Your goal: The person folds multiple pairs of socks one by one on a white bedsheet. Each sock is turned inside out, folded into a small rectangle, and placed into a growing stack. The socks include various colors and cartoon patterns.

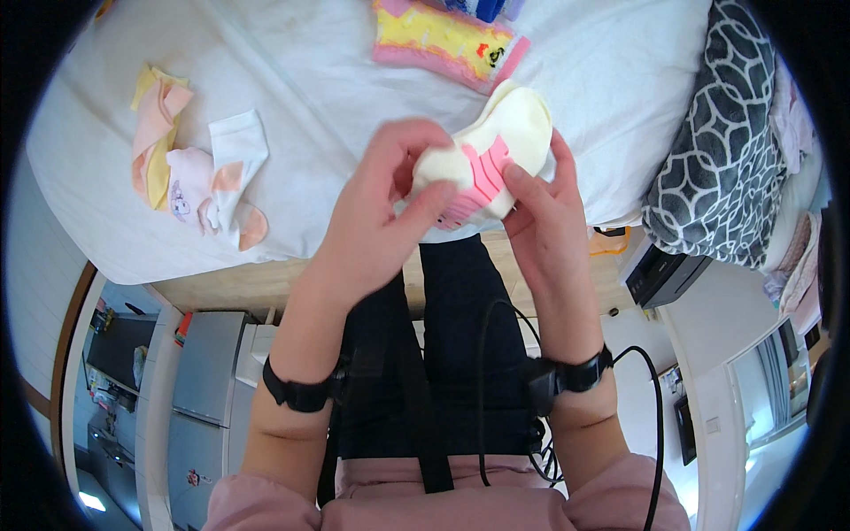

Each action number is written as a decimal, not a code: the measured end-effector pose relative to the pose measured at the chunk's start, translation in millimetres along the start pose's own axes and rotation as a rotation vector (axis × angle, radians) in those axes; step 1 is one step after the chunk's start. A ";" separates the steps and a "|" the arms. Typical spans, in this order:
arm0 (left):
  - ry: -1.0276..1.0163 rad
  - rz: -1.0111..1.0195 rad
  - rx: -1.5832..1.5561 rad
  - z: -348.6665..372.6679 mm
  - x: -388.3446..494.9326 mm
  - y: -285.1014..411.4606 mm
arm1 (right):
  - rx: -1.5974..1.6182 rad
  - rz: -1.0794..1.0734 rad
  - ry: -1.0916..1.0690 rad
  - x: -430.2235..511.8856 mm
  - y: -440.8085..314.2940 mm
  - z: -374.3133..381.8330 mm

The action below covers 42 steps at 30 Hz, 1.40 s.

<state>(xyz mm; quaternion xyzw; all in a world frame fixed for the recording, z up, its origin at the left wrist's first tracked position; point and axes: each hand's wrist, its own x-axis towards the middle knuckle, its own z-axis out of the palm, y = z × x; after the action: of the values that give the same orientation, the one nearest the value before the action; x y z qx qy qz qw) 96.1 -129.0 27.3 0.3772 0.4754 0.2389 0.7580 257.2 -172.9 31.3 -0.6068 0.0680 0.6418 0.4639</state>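
Between my two hands is a pair of cream socks [524, 126] with a pink striped pattern, held over the near edge of the bed. My left hand [405, 186] grips the socks at one end, fingers and thumb around the fabric. My right hand [544, 192] pinches the other side, its thumb on top near the pink stripes. Just beyond lies a yellow and pink sock bundle [445, 43]. To the left on the sheet are a peach and yellow sock bundle [156, 139], a light pink sock [189, 189] with a printed figure, and a white sock [239, 143] with peach patches.
A white sheet [312, 86] covers the bed. Blue fabric items [488, 8] lie at the top edge. On the right are a grey and white patterned pillow [717, 146] and a black device [664, 275] below it. A black cable [657, 411] hangs by my right arm.
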 end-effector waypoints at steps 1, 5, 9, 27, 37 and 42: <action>-0.009 0.018 0.094 -0.6 -5.8 4.3 | -0.065 0.002 0.048 -9.0 -0.6 3.9; -0.088 0.156 0.469 -1.6 -28.5 21.0 | -0.166 -0.068 -0.044 -33.2 -4.6 13.4; -0.058 0.317 0.811 -2.6 -39.4 28.4 | -0.589 -0.166 -0.312 -44.6 -11.5 16.1; 0.278 -0.357 -0.603 -28.0 -33.1 11.0 | -0.577 0.045 -0.323 -43.5 1.9 31.9; 0.032 -0.364 -0.404 -50.6 -46.8 0.4 | -0.181 0.201 -0.409 -44.3 -6.0 17.9; 0.029 -0.392 -0.457 -50.6 -44.5 -2.6 | -0.182 0.235 -0.447 -37.9 -7.5 13.4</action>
<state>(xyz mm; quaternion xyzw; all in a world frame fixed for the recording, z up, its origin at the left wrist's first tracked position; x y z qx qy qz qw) 31.2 -145.2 35.9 0.0946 0.4838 0.1942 0.8481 246.4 -179.4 70.2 -0.4771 -0.0243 0.8130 0.3329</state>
